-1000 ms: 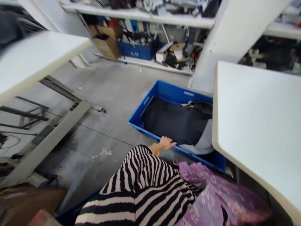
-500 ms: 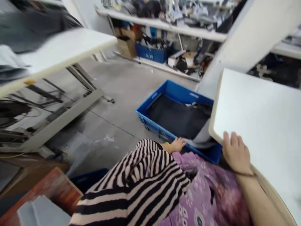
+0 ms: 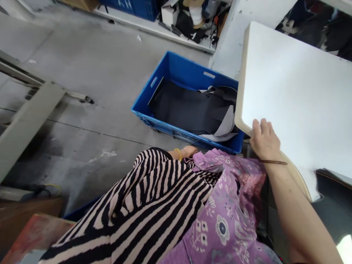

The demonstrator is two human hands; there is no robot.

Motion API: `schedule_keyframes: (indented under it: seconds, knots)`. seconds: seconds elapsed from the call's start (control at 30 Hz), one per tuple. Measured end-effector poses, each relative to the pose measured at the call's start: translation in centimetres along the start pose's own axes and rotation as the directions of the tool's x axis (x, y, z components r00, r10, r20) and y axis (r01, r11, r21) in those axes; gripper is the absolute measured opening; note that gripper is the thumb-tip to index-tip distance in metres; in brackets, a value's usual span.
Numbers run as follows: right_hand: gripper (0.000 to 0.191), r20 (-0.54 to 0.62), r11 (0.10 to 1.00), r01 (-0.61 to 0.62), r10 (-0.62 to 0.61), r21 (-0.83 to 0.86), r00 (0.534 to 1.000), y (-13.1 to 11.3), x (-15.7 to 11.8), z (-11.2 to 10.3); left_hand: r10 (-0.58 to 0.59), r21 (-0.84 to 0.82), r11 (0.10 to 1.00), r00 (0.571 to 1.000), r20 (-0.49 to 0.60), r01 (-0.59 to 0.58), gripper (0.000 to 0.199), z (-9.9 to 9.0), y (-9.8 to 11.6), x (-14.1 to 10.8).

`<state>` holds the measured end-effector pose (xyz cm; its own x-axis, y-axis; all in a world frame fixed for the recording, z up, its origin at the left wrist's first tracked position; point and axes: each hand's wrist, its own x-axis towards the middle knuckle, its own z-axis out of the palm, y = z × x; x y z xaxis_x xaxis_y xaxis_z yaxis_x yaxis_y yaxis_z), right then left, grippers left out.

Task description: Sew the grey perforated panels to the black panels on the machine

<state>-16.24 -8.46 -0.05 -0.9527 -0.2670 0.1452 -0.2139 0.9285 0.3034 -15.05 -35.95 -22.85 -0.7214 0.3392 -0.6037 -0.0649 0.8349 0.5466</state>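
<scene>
My right hand [image 3: 265,141] rests on the edge of the white tabletop [image 3: 291,91], near its rounded corner. Its fingers lie stretched out on the top and the thumb is hidden. Lower down, my left hand [image 3: 189,150], with a yellow band at the wrist, is beside the near wall of a blue crate [image 3: 154,123]. Its fingers point down and are mostly out of sight, so their state is unclear. Dark flat pieces [image 3: 187,106] lie inside the crate, with light grey curved pieces [image 3: 224,124] at their right end.
Behind the crate stands a white post [image 3: 227,51]. A low shelf [image 3: 154,27] holds a blue bin [image 3: 132,7] and a spool [image 3: 195,14]. At left is a table's metal foot [image 3: 33,121]. A reddish board [image 3: 38,234] and cardboard [image 3: 30,209] sit at lower left.
The view has tipped downward, bringing the crate nearer. My left hand has come off the crate's rim, back toward my striped clothing. My right hand stays on the table edge.
</scene>
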Motion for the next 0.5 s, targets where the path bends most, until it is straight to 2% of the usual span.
schedule_keyframes:
  seconds: [0.07, 0.13, 0.27, 0.5]
  knots:
    - [0.064, 0.013, 1.0, -0.002, 0.002, -0.004, 1.0, 0.2, -0.2, -0.2, 0.057, 0.005, 0.998, 0.988, 0.143, -0.059, 0.03, 0.2, 0.1, 0.2]
    - [0.064, 0.015, 1.0, 0.0, 0.0, -0.013, 1.0, 0.2, -0.3, -0.3, 0.107, 0.001, 0.994, 0.971, 0.214, -0.11, 0.028, 0.6, 0.1, 0.3]
    - [0.063, -0.006, 0.999, -0.015, 0.014, -0.042, 1.0, -0.1, -0.7, -0.6, 0.177, 0.001, 0.983, 0.952, 0.248, -0.183, 0.03, 1.0, -0.5, 0.4]
    - [0.061, -0.03, 0.995, -0.046, 0.044, -0.086, 0.999, -1.2, -1.2, -0.9, 0.223, 0.03, 0.97, 0.934, 0.278, -0.241, 0.029, 1.1, -0.8, 0.8]
